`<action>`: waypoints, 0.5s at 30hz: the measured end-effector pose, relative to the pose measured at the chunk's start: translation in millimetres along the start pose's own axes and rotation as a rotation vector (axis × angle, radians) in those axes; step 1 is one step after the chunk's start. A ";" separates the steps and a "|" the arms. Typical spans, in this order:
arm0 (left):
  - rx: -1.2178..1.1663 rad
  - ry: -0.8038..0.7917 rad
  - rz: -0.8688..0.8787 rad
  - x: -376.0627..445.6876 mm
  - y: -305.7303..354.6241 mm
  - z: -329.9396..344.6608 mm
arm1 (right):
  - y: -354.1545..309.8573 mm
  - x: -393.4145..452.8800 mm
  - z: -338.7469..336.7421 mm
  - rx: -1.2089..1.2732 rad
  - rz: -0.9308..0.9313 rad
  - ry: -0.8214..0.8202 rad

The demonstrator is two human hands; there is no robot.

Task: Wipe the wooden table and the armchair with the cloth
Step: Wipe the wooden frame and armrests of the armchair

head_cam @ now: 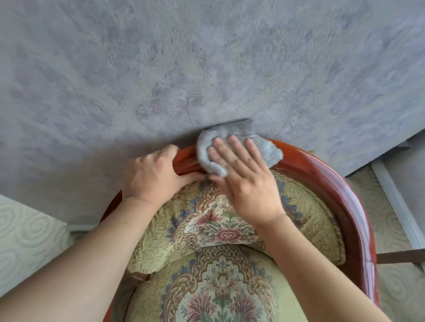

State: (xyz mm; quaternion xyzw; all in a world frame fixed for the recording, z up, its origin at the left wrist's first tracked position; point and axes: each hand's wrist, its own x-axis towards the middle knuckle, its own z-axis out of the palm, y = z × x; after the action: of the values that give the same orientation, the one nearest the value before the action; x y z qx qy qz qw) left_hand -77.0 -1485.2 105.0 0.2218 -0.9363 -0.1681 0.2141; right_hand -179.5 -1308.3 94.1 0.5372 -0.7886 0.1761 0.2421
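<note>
The armchair has a curved red-brown wooden frame (339, 190) and green floral upholstery (218, 290) on its back and seat. A grey fluffy cloth (207, 145) lies folded over the top of the wooden back rail. My right hand (244, 181) lies flat on the cloth with fingers spread, pressing it against the rail. My left hand (150, 177) grips the same rail just left of the cloth, fingers curled around the wood. The wooden table is not in view.
A grey patterned wall (196, 58) stands directly behind the chair back. Pale swirl-patterned wall or floor (14, 239) shows at the left, and a white baseboard (403, 210) with a dark strip (417, 254) at the right.
</note>
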 end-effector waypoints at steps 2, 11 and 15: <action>-0.027 -0.029 -0.014 0.9 -0.9 2.5 | 25.8 -22.3 -12.5 -0.058 0.092 -0.004; 0.064 0.009 0.031 1.5 -8.9 10.0 | 1.9 -30.6 -1.6 -0.031 0.634 0.204; 0.072 0.004 0.000 1.9 -10.1 8.4 | -44.4 7.4 24.0 0.128 0.361 0.121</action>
State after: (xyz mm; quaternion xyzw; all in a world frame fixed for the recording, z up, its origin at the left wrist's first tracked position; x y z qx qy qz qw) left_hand -79.1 -1492.8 94.3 0.2296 -0.9413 -0.1340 0.2079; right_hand -145.0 -1342.9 79.5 0.3896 -0.8433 0.2985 0.2189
